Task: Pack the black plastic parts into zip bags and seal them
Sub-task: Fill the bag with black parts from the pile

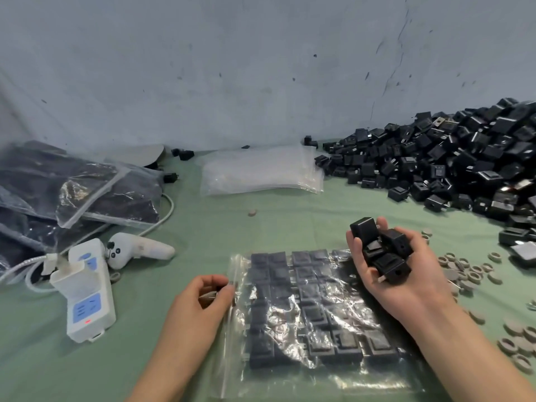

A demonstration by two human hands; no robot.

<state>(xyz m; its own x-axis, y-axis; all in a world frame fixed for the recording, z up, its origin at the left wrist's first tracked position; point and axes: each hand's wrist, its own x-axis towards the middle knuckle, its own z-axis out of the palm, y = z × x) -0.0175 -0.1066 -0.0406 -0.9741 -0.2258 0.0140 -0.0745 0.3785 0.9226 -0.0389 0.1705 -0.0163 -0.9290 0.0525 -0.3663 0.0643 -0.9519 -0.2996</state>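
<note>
Zip bag (304, 320) lying flat on the green-covered table (185, 358), its open mouth turned to the left, black parts inside set in neat rows, probably so the bag stays flat and fills evenly. Left hand (203, 297) at the mouth, fingers pinching what looks like one small part, apparently to feed it in. Right hand (388, 268) palm-up over the bag, fingers curled around a handful of parts (380, 250) as ready stock. Loose pile (452, 163) at right; spare bags (261, 172) near the grey wall (232, 68); filled bags (72, 187) at left.
</note>
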